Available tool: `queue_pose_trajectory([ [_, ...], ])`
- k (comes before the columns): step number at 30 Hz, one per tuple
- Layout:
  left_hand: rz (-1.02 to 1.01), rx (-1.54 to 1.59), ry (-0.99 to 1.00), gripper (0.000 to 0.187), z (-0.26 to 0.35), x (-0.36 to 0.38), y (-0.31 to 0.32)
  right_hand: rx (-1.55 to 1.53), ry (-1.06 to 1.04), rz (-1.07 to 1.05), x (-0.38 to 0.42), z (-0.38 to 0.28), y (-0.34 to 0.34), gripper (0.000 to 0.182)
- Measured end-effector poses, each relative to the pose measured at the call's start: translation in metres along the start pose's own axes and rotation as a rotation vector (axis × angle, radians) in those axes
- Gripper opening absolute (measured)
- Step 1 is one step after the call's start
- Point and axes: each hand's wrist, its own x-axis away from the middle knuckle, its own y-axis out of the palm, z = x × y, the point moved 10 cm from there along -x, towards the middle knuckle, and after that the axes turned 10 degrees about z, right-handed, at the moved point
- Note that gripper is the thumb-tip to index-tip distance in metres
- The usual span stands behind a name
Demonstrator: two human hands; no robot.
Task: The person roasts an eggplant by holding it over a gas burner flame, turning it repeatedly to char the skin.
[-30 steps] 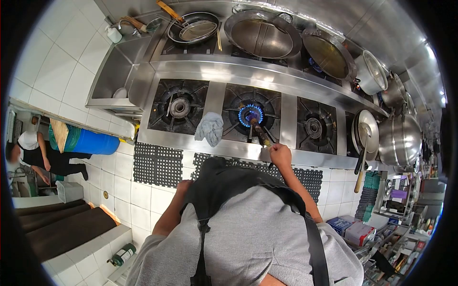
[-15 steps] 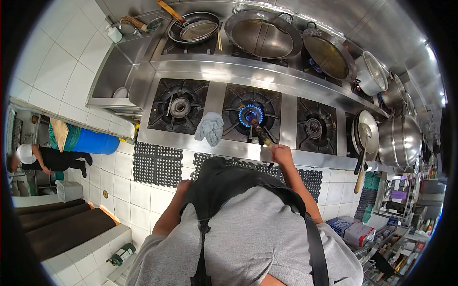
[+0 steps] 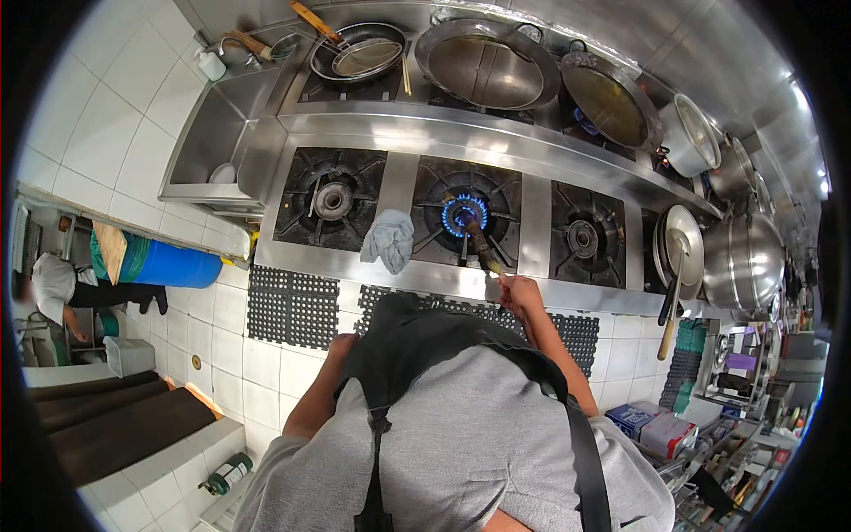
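A long, dark, charred item (image 3: pixel 479 244) with a pale yellowish near end slants across the middle burner (image 3: pixel 464 215), its far end in the ring of blue flames. My right hand (image 3: pixel 521 293) is closed, fingertips pinched at that near end, over the front edge of the stove. What the item is, I cannot tell. My left hand (image 3: pixel 340 347) hangs low beside the black apron (image 3: pixel 399 332), its fingers hidden. A crumpled grey cloth (image 3: pixel 388 241) lies left of the lit burner, partly over the front edge.
Unlit burners flank the flame on the left (image 3: pixel 333 200) and right (image 3: pixel 582 238). Woks (image 3: pixel 486 66) and a frying pan (image 3: pixel 359 49) stand on the back range. Steel pots (image 3: pixel 745 262) and a ladle (image 3: pixel 681 257) are at right. A person (image 3: pixel 62 288) bends at far left.
My right hand has shifted slightly down and left, with its fingers more bunched. The charred item has moved only a little. The person at far left has bent farther forward.
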Motion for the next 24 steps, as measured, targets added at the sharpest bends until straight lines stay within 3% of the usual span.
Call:
queue_pose_trajectory([
  [2, -0.005, 0.055, -0.125, 0.042, -0.006, 0.000, 0.001, 0.008, -0.017, 0.014, -0.003, 0.002, -0.002, 0.018],
  [5, 0.030, -0.146, 0.095, 0.042, -0.004, -0.008, 0.002, 0.028, -0.060, -0.039, -0.024, 0.013, -0.006, 0.020],
  [8, 0.013, -0.208, 0.153, 0.042, 0.008, -0.006, -0.001, 0.060, -0.142, 0.023, -0.020, 0.006, -0.010, 0.018],
  [11, -0.028, -0.441, 0.417, 0.044, 0.026, -0.006, 0.008, 0.053, -0.156, 0.049, -0.012, 0.000, -0.011, 0.014],
  [17, -0.005, -0.195, 0.083, 0.042, -0.008, -0.019, 0.004, 0.133, -0.167, 0.072, -0.003, -0.008, -0.007, 0.012],
  [20, -0.036, -0.078, -0.140, 0.041, 0.006, -0.001, -0.005, 0.081, -0.178, 0.038, -0.013, -0.002, -0.003, 0.012],
  [24, -0.008, -0.230, 0.091, 0.041, -0.003, -0.015, 0.000, 0.078, -0.158, 0.019, -0.009, -0.005, 0.002, 0.012],
])
